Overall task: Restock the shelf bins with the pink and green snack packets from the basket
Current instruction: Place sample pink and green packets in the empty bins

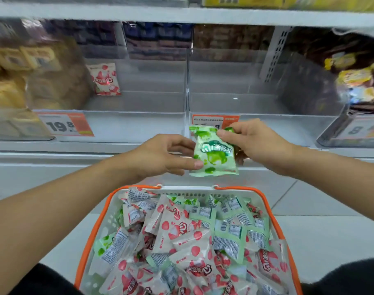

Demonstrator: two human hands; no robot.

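Both hands are raised in front of the shelf, above the basket, and they hold one packet between them. The left hand (158,155) has its fingers curled around the left edge of the soft green-and-white plastic snack packet (213,153), with the thumb lying on the front near the lower corner. The right hand (254,141) pinches the upper right part of the same packet with its fingertips; its grip is closed on the packet (there may be a second green packet behind, I cannot tell). The packet hangs almost upright, a little tilted, in front of the lower edge of the shelf.

Below the hands stands the white plastic basket with orange rim and handles (271,211). It is filled with a loose pile of pink-and-white strawberry-pattern snack packets (183,228) and more green packets (230,235), many of them turned with the printed back side up.

On the shelf there are two clear plastic bins. The left clear bin (135,126) contains one pink packet standing in the back left corner (106,79). The right clear bin (273,124) is behind the raised hands. An orange-and-white price label (66,124) is fixed on the front of the left bin, and another orange label (214,120) is partly hidden behind the green packet.
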